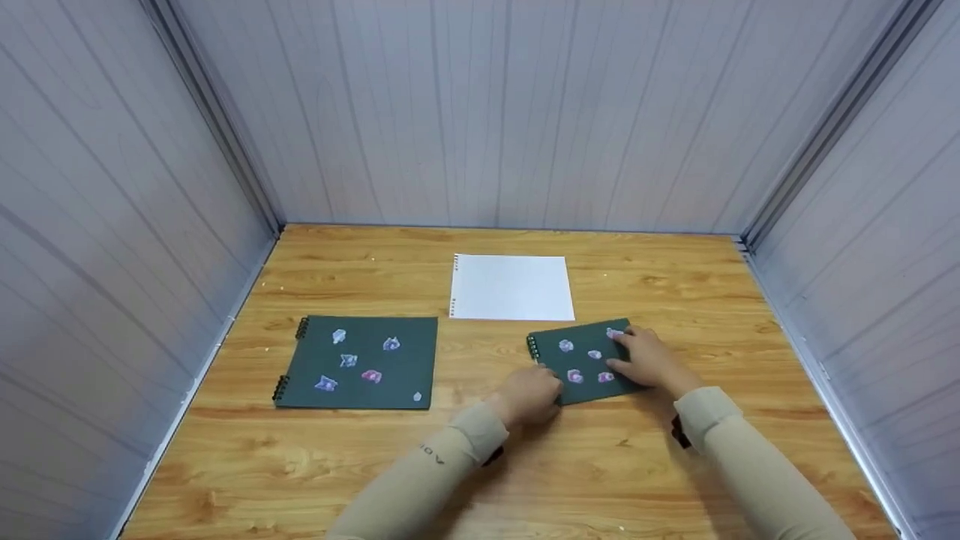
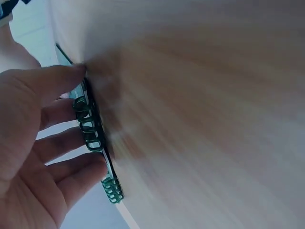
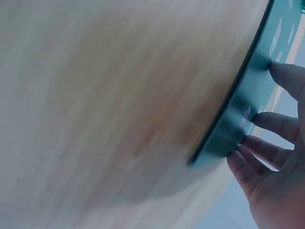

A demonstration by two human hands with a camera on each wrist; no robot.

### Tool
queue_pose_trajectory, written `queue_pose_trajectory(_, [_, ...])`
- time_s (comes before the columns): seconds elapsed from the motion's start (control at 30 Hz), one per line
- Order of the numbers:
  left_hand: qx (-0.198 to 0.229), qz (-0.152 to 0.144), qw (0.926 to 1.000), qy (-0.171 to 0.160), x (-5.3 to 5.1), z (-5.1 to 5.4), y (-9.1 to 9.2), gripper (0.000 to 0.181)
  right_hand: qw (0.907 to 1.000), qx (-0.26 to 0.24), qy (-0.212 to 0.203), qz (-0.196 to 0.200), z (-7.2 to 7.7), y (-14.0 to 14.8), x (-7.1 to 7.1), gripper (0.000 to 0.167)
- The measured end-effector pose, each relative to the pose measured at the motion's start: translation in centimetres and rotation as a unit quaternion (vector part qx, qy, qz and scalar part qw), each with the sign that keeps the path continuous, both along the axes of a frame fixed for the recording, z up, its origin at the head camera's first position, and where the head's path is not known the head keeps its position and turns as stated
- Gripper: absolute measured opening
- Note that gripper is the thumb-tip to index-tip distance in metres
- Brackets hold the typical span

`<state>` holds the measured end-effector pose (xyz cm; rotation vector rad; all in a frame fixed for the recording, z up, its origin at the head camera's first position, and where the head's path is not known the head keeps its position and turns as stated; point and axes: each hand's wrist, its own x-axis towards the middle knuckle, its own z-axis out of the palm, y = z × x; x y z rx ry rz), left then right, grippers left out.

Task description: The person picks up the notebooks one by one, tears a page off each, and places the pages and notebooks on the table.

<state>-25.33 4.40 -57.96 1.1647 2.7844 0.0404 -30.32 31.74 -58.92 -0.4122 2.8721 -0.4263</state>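
Observation:
A smaller dark green spiral notebook [image 1: 585,364] with several pink and purple stickers lies slightly turned at the right. My left hand [image 1: 529,394] holds its near left corner; in the left wrist view, the thumb is by the near edge and the fingers touch the black binding rings [image 2: 89,125]. Across the right part of the cover, my right hand [image 1: 652,358] rests with fingers spread. Its fingertips touch the cover near the far and right edges in the right wrist view. The notebook's underside is hidden.
A larger dark green spiral notebook [image 1: 360,367] with several stickers lies at the left, rings to its left. Farther back, a white sheet [image 1: 512,287] with punched holes lies on the wooden table [image 1: 300,465]. Pale panel walls [image 1: 480,112] enclose the back and sides.

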Motion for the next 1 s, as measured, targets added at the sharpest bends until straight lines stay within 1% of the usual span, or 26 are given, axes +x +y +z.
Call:
queue_pose_trajectory(0.17, [0.035,0.026,0.9988,-0.022,0.2,-0.2,-2.6,0.019,0.9997,0.013,0.005,0.021,-0.4,-1.3,1.8,0.070])
queue_pose_trajectory(0.23, [0.041,0.029,0.9983,-0.030,0.2,-0.2,-3.6,0.018,0.9996,0.010,0.004,0.027,-0.4,-1.8,2.4,0.070])
queue_pose_trajectory(0.33, [0.041,0.024,0.9986,-0.025,0.2,0.1,-4.8,0.016,0.9996,0.000,0.002,0.029,-0.3,-2.6,3.2,0.071])
queue_pose_trajectory(0.43, [0.041,0.016,0.9989,-0.015,0.4,0.3,-5.8,0.015,0.9995,-0.010,0.001,0.029,-0.3,-3.3,3.9,0.072])
queue_pose_trajectory(0.5, [0.039,0.010,0.9992,-0.007,0.6,0.3,-6.3,0.013,0.9996,-0.013,0.001,0.027,-0.4,-3.7,4.4,0.072])
queue_pose_trajectory(0.57, [0.043,0.004,0.9990,-0.008,0.7,0.3,-6.7,0.014,0.9996,-0.012,0.000,0.025,-0.5,-4.1,4.7,0.073])
queue_pose_trajectory(0.67, [0.040,-0.006,0.9992,-0.009,0.4,0.3,-7.0,0.021,0.9997,-0.022,-0.007,0.011,-0.4,-4.4,4.8,0.073])
queue_pose_trajectory(0.73, [0.036,-0.007,0.9993,-0.004,0.1,0.2,-7.1,0.031,0.9994,-0.035,-0.004,-0.001,-0.3,-4.6,4.7,0.070])
queue_pose_trajectory(0.83, [0.028,0.000,0.9996,-0.001,-0.2,-0.1,-6.9,0.048,0.9978,-0.062,0.009,-0.020,-0.3,-4.6,4.2,0.063])
queue_pose_trajectory(0.93, [0.023,0.008,0.9997,-0.004,-0.4,-0.5,-6.3,0.059,0.9956,-0.077,0.015,-0.051,-0.4,-4.5,3.6,0.061])
queue_pose_trajectory(1.0, [0.018,0.009,0.9998,-0.007,-0.3,-0.6,-5.8,0.063,0.9936,-0.076,0.010,-0.083,-0.4,-4.3,3.4,0.066])
